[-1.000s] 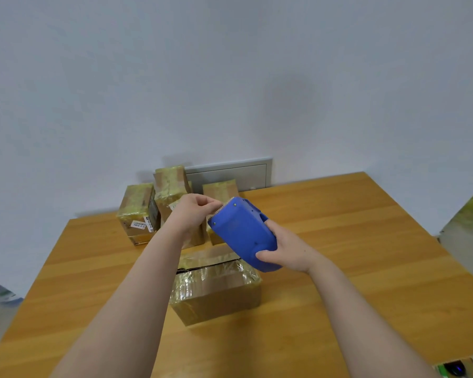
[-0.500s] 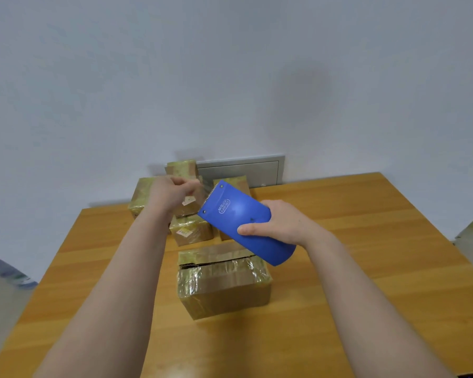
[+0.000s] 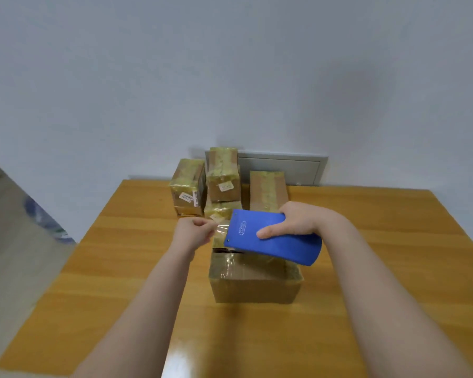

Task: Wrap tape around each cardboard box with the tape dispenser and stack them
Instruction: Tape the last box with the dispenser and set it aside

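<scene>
I see the left hand [image 3: 194, 234] with fingers curled, pinching the end of a clear strip of tape [image 3: 222, 229] that runs to the blue tape dispenser [image 3: 273, 238]. The dispenser is tilted over the back of the near cardboard box [image 3: 254, 279], which sits on the wooden table [image 3: 393, 241] with glossy tape across its top. The right hand [image 3: 301, 222] grips the dispenser, thumb across its flat face. Behind, I count four taped boxes [image 3: 223, 175] clustered by the wall, one stacked on another.

1 box [image 3: 254, 276] on table [image 3: 393, 255], tape dispenser [image 3: 271, 238] above it, 5 boxes [image 3: 221, 178] behind
</scene>
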